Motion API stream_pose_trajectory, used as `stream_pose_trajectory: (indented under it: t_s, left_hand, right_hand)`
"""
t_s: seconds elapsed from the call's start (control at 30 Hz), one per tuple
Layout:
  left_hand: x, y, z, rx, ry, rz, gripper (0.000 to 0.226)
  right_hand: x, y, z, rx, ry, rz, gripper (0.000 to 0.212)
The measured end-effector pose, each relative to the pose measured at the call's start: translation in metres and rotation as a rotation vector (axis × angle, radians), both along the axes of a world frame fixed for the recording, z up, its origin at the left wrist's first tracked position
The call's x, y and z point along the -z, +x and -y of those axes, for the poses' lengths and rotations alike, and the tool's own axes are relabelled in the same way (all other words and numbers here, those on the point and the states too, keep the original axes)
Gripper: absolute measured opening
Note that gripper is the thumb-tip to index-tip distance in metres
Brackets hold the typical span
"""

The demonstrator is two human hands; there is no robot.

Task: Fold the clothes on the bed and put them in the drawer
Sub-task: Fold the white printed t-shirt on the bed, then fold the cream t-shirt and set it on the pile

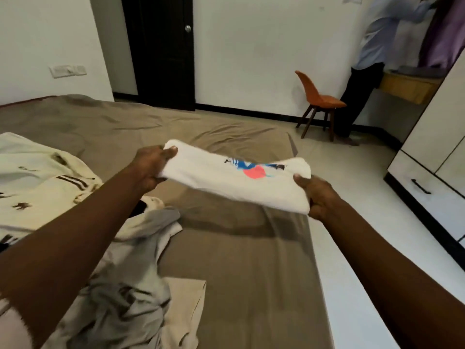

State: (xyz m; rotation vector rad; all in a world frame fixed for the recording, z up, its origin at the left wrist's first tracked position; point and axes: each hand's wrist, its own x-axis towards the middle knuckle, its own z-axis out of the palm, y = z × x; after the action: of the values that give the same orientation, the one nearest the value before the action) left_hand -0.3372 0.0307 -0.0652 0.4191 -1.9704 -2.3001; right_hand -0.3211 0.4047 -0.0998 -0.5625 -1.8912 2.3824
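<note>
Hand, left (151,167): our left hand pinches the shirt's left end, thumb on top and fingers curled beneath. A slack pinch here, we judge, would let the layers slide apart.
Shirt (226,182): white with a red and blue print, folded to a flat bundle and held in the air over the bed between both hands. It sags a little in the middle, so we think the fold could open if either end drops or if we carry it one-handed.
Right hand (317,195): grips the right end, thumb over the top, fingers hidden beneath. Freeing it for the drawer handle looks to us the likeliest moment for a spill.
Pile (50,177): unfolded clothes, cream with dark marks and grey, lie on the bed's left side under our left arm. A low forearm could drag them.
Bed (239,273): brown sheet, rumpled.
Chair (319,99): orange, on the floor past the bed's far corner, well apart from us.
Person (370,59): stands beyond the chair at the open wardrobe (432,137), turned away from us.
Drawer (422,190): low in the wardrobe on the right, dark handle, closed. That closed front is what stands in our way, since pulling it needs a free hand.
</note>
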Motion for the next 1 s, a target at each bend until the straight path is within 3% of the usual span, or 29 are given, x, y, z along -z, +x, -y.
stream_pose_trajectory:
  t_s: [0.07,0.17,0.2,0.27,0.33,0.43,0.5,0.63,0.73,0.9,1.0]
  left_hand:
    - [0.017,-0.048,-0.010,0.010,0.001,-0.022,0.029]
    - [0.074,-0.090,-0.016,-0.005,-0.087,0.081,0.006]
    - [0.098,-0.093,-0.015,-0.012,-0.163,0.153,0.009]
    - [0.146,-0.090,-0.013,-0.070,-0.332,0.266,0.020]
    - [0.170,-0.086,-0.010,-0.167,-0.494,0.232,0.034]
    - [0.160,-0.079,-0.005,-0.085,-0.546,0.170,0.050]
    - [0.138,-0.056,0.007,0.003,-0.686,0.151,0.055]
    - [0.099,0.046,0.043,0.110,-1.027,-0.161,0.044]
    - [0.090,0.148,0.105,0.121,-1.156,-0.291,0.053]
    - [0.108,0.260,0.224,-0.057,-1.347,-0.083,0.068]
    - [0.130,0.286,0.264,-0.102,-1.290,0.028,0.094]
  right_hand:
    - [0.008,-0.042,-0.003,0.049,0.014,-0.021,0.031]
    - [0.049,-0.067,-0.006,0.070,0.138,0.072,0.012]
    - [0.067,-0.066,-0.005,0.053,0.220,0.137,0.017]
    - [0.100,-0.060,-0.007,0.065,0.437,0.242,0.046]
    - [0.111,-0.053,-0.010,0.117,0.620,0.238,0.056]
    - [0.102,-0.039,0.000,0.215,0.690,0.191,0.049]
    - [0.094,-0.020,0.019,0.221,0.774,0.121,0.053]
    - [0.086,0.040,0.073,0.195,0.917,0.012,0.059]
    - [0.089,0.094,0.129,0.037,0.982,-0.199,0.056]
    - [0.064,0.133,0.235,-0.419,0.919,-0.383,0.025]
    - [0.046,0.134,0.307,-0.573,0.989,-0.421,0.010]
